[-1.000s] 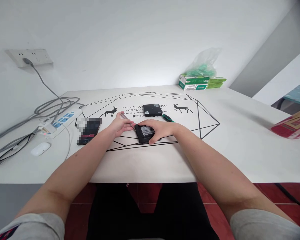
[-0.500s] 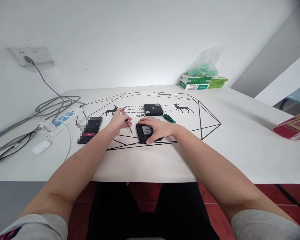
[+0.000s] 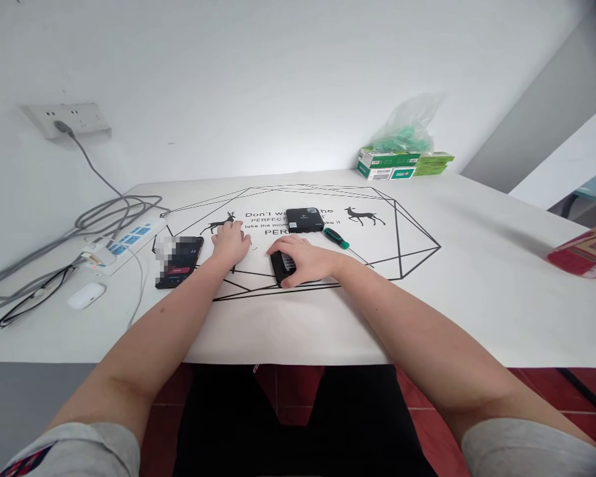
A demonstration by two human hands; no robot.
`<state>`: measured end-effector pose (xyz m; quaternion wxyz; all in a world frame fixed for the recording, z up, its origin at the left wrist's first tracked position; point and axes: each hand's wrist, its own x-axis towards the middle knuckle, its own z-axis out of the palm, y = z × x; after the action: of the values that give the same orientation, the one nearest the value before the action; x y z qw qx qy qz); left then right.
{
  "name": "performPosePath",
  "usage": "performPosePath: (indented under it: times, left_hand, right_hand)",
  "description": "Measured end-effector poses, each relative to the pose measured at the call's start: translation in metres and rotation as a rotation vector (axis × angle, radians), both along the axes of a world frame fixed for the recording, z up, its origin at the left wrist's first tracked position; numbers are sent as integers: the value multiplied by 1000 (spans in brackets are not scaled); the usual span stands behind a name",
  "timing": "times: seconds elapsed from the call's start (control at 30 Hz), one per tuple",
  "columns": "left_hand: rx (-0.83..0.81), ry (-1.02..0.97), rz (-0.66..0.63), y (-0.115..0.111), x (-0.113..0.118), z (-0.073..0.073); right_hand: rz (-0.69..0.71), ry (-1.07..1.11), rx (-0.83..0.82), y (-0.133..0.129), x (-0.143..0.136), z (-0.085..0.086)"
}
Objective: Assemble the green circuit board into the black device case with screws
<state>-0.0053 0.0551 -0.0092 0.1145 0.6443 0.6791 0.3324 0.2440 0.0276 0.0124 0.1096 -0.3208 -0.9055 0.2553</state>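
Observation:
My left hand rests palm down on the printed mat, its fingers bent and the thumb a little apart. It covers most of a slim screwdriver; just a dark bit shows by the thumb and a short piece under the wrist. My right hand grips a flat black rectangular device from above, fingers over the far edge and thumb on the near side. Part of a printed label shows on the device. Behind it lies a second black box. To the right of that box is a green-and-black screwdriver, its shaft toward the right.
A phone lies left of my left hand. Farther left are a power strip with grey cables, a white earbud case and glasses. Green-and-white boxes with a plastic bag stand against the wall. A red package sits at right.
My left hand has turned palm down and moved slightly left, lowering the slim screwdriver it held upright against the mat. My right hand shifted a little left over the black device.

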Motion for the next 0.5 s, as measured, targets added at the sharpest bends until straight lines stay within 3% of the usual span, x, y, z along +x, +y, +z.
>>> performPosePath:
  times: [0.1,0.23,0.5]
  left_hand:
    - [28,-19,-377,-15,4,11]
    - [-196,6,-793,-36,13,25]
    - [-216,172,-685,-42,28,23]
  right_hand:
    - [-18,30,-16,1,1,2]
    - [-47,120,-65,3,4,3]
    - [-53,201,-79,6,4,-1]
